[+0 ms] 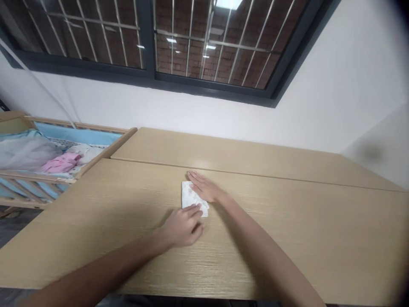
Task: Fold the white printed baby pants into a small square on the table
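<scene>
A small white cloth [189, 197] with a faint print lies flat on the pale wooden table [153, 187]; whether it is fabric or paper I cannot tell. My right hand [204, 187] is laid flat across its upper right part, fingers stretched out to the left and reaching past its top edge. At the lower edge, my left hand [183, 226] touches it with bent fingers. The left thumb stays apart from those fingers, off the cloth. Both forearms come in from the near side, and the hands partly cover the cloth.
A seam runs along the tabletop, with a second wooden panel [223, 151] behind it against the white wall [179, 111]. To the left stands a wooden crib [123, 138] with blue lining and a pink cloth [62, 163] inside. Above is a barred, dark-framed window [211, 84].
</scene>
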Available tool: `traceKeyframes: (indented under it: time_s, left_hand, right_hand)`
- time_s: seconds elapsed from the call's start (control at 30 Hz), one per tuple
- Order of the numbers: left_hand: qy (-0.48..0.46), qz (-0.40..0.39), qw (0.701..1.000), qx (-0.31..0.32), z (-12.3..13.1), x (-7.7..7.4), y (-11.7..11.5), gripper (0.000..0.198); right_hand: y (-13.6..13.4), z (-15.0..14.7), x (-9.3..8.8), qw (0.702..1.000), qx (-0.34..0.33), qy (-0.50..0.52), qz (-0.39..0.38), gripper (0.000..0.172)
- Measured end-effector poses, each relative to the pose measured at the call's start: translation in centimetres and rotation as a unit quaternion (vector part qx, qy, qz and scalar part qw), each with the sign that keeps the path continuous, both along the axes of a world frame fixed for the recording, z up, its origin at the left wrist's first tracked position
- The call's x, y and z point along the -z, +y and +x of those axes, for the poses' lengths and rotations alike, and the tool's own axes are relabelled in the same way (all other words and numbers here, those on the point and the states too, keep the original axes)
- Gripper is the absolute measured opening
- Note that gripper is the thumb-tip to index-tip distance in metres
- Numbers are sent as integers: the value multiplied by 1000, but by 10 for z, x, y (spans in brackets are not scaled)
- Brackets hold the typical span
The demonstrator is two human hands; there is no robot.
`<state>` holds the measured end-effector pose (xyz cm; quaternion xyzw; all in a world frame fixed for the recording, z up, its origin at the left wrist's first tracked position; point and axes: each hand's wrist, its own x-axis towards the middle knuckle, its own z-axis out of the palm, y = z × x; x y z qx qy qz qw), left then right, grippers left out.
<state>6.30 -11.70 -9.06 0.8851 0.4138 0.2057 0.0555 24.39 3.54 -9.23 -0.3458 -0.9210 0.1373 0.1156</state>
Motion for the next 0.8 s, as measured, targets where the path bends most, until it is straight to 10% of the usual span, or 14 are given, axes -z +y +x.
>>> traceKeyframes:
  time_s: [0.27, 0.57, 0.8]
  left_hand:
    - [34, -82, 966, -242, -36, -18, 46, 45]
    - [61, -148, 968, -192, -30, -24, 53, 32]
    - [7, -166, 967, -194, -55, -31, 2, 23]
  right_hand:
    - [-30, 4, 9, 977, 132, 133, 103, 42]
    - [-43, -9, 7, 959, 221, 158, 84, 25]
    - [-99, -41, -5, 969, 221, 101, 49, 23]
